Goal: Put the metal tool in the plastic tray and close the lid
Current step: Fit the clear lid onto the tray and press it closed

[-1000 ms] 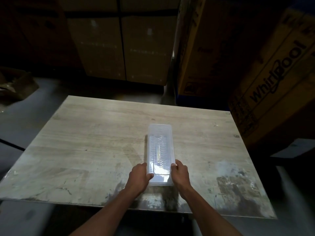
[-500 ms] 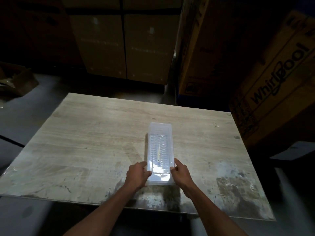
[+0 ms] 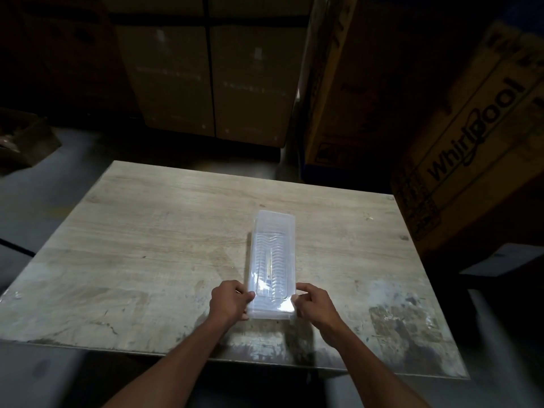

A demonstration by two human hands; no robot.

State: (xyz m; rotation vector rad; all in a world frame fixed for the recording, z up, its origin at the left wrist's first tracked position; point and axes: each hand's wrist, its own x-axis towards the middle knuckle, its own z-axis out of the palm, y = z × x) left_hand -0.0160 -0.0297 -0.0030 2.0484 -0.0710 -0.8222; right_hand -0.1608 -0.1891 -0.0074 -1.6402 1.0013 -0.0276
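We press lid [image 3: 272, 257] onto tray [image 3: 269, 314], tool [image 3: 269, 267] inside. Left hand [image 3: 229, 300], right hand [image 3: 313, 301] pinch near corners. Next, we judge: even downward squeeze till lid seats.

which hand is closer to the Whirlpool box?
Right. The right hand grips the plastic tray's near right corner, on the side toward the Whirlpool box; the left hand holds the near left corner, farther away.
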